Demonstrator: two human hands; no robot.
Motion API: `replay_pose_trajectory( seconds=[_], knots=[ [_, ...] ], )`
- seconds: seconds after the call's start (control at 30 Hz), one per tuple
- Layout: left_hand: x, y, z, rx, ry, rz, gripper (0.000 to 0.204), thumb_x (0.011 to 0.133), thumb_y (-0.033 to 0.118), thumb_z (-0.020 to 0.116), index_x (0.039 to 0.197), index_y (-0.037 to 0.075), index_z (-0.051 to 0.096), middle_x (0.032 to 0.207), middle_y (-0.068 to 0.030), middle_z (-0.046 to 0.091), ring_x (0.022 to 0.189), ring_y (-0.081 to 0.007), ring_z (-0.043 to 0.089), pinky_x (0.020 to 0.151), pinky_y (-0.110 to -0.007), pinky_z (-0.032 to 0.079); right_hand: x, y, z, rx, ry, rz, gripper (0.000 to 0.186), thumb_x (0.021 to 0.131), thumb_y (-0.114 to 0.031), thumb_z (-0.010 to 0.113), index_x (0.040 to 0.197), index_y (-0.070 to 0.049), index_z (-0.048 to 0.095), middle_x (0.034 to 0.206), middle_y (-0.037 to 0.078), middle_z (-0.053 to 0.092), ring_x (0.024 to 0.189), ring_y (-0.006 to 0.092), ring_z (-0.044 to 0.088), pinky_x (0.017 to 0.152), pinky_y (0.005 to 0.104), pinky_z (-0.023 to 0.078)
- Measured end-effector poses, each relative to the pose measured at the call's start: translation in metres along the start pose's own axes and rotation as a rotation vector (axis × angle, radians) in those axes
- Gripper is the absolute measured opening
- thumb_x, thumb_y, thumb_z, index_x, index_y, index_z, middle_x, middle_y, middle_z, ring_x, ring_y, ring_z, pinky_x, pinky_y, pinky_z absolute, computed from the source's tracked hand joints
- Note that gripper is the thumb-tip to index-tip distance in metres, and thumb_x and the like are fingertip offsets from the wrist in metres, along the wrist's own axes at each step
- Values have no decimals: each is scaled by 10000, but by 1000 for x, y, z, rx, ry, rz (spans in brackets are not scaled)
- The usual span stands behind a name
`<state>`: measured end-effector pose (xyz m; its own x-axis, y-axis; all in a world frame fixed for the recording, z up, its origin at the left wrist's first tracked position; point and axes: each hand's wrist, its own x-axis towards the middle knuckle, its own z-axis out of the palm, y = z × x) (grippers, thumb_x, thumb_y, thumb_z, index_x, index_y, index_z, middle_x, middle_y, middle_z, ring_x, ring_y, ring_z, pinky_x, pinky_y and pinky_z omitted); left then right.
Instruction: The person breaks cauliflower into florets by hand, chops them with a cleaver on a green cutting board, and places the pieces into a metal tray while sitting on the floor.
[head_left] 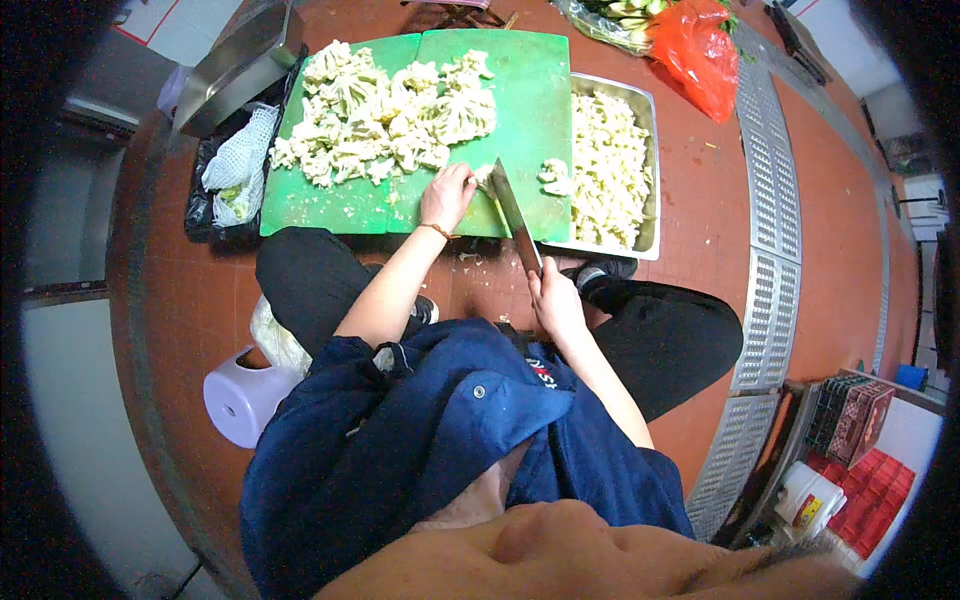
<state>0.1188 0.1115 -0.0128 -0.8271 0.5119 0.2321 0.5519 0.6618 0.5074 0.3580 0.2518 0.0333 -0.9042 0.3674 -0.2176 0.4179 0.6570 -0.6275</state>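
Observation:
My left hand [447,195] has its fingers curled on a small cauliflower piece [483,177] near the front of the green cutting boards [525,105]. My right hand [550,290] grips the handle of a wide-bladed knife [510,210], whose blade stands just right of that piece. Many cauliflower chunks [355,110] cover the back and left of the boards, and a few small cut bits [555,177] lie right of the blade. Beside the boards on the right, a steel tray [650,170] holds chopped cauliflower [605,165].
Left are a steel container [235,70] and black crate [200,230] with mesh bags. A red plastic bag [690,60] and greens [625,15] lie behind. A purple stool [230,400] is at lower left, metal drain grates [770,200] right, stacked crates [865,480] lower right.

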Motion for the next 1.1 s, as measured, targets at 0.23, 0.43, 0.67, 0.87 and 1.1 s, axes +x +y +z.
replay_pose_trajectory(
  seconds=[0.23, 0.43, 0.67, 0.87, 1.1],
  knots=[
    [0, -9, 2, -91, -5, 1, 147, 890, 157, 691, 972, 63, 612, 968, -123, 651, 944, -352, 641, 796, -434, 523, 32, 8, 8, 259, -41, 80, 273, 997, -272, 554, 1039, -6, 513, 787, 289, 667, 779, 479, 668, 686, 566, 523],
    [-1, -16, 11, -94, 42, 22, 149, 864, 128, 702, 960, 70, 605, 972, -118, 652, 954, -333, 639, 804, -436, 530, 8, 0, -8, -52, 76, -89, 252, 1003, -297, 556, 1024, -50, 507, 744, 244, 663, 721, 446, 671, 617, 553, 528],
    [-2, -15, 11, -61, 46, 20, 180, 814, 79, 712, 950, 60, 596, 961, -132, 638, 951, -356, 626, 823, -453, 524, 6, -10, 5, -255, 49, -103, 238, 999, -280, 525, 1076, -55, 522, 736, 217, 676, 678, 411, 685, 594, 529, 546],
    [-2, -16, 12, -135, 50, -9, 190, 798, 68, 735, 935, 49, 605, 1000, -134, 629, 982, -349, 620, 843, -445, 511, 32, -17, 9, -199, -6, -35, 264, 985, -263, 533, 1102, -25, 528, 798, 261, 686, 754, 451, 684, 674, 554, 543],
    [-21, -22, 13, -293, 101, -65, 167, 803, 60, 743, 924, 54, 627, 902, -109, 653, 896, -321, 637, 791, -412, 521, 22, 4, -5, 32, 47, -74, 275, 987, -308, 569, 1043, -42, 528, 822, 285, 670, 805, 481, 659, 686, 573, 514]
  ],
)
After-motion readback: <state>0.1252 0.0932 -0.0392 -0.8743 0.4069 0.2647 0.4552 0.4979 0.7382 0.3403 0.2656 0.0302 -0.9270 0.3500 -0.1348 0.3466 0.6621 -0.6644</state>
